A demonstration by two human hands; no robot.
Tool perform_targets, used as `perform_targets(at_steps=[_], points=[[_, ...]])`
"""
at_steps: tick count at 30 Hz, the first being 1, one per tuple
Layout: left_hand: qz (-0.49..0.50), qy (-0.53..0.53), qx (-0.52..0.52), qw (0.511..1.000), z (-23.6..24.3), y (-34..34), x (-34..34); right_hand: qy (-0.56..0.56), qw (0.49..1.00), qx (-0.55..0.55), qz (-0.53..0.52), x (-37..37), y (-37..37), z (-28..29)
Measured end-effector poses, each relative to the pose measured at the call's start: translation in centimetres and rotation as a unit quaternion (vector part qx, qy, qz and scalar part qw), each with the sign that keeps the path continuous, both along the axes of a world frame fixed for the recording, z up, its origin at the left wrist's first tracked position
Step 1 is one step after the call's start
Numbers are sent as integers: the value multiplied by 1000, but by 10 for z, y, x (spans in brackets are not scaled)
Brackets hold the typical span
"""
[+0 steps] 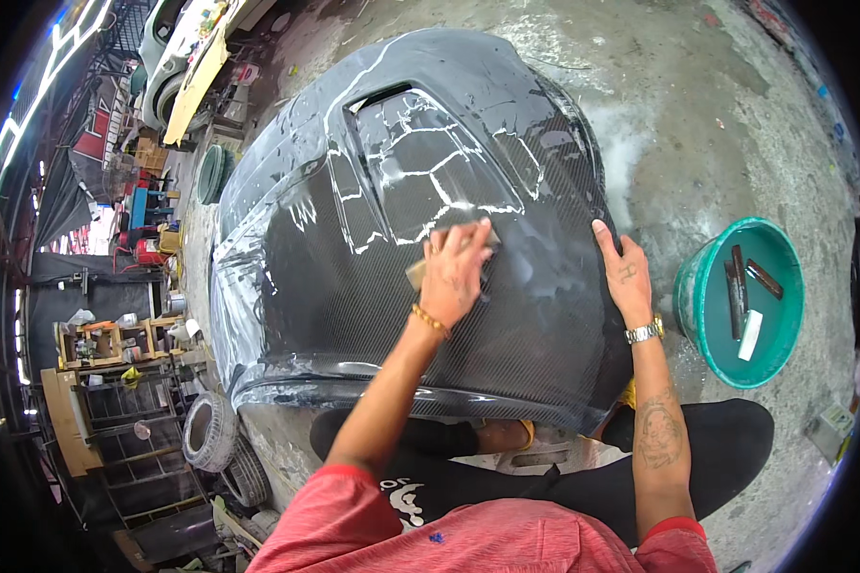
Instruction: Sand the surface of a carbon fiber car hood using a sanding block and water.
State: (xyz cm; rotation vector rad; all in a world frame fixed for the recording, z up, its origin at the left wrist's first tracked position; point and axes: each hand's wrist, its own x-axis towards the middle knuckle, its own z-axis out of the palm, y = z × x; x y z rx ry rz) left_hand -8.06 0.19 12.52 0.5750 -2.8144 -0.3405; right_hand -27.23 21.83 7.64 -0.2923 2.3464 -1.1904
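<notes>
A dark carbon-fibre car hood (354, 286) with a raised scoop lies in front of me, wet and marked with white streaks. My left hand (455, 267) presses down on its middle, just below the scoop, over a folded tan piece of sandpaper (417, 275). Most of that sheet is hidden under the palm and fingers. At the hood's right edge sits my right hand (628, 277), thumb along the top and fingers curled over the side; their tips are hidden.
To the right, a green basin (683, 315) on the concrete floor (669, 86) holds water, dark brown blocks (736, 291) and a white block (750, 334). Tyres (208, 432) and a cluttered wooden rack (115, 344) stand at left. Another green basin (212, 175) lies beyond the hood's left side.
</notes>
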Motion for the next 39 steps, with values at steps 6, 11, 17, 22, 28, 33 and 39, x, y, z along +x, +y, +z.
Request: perform_targets(at_steps=[6, 11, 17, 22, 28, 33, 39], points=[[109, 39, -114, 987, 35, -201, -74, -7, 999, -19, 45, 5, -26, 17], [56, 55, -95, 992, -17, -64, -28, 127, 992, 0, -26, -1, -12, -21], [-42, 21, -2, 999, 3, 5, 12, 100, 994, 21, -32, -3, 1, -28], [86, 98, -122, 984, 27, -167, -66, 2, 999, -19, 50, -1, -46, 9], [0, -11, -30, 999, -14, 47, 20, 1, 1000, 25, 12, -14, -16, -1], [-62, -17, -44, 997, -5, 35, 10, 9, 1000, 16, 3, -17, -13, 0], [98, 99, -105, 985, 24, -123, -57, 17, 998, -42, 47, -13, -57, -1]])
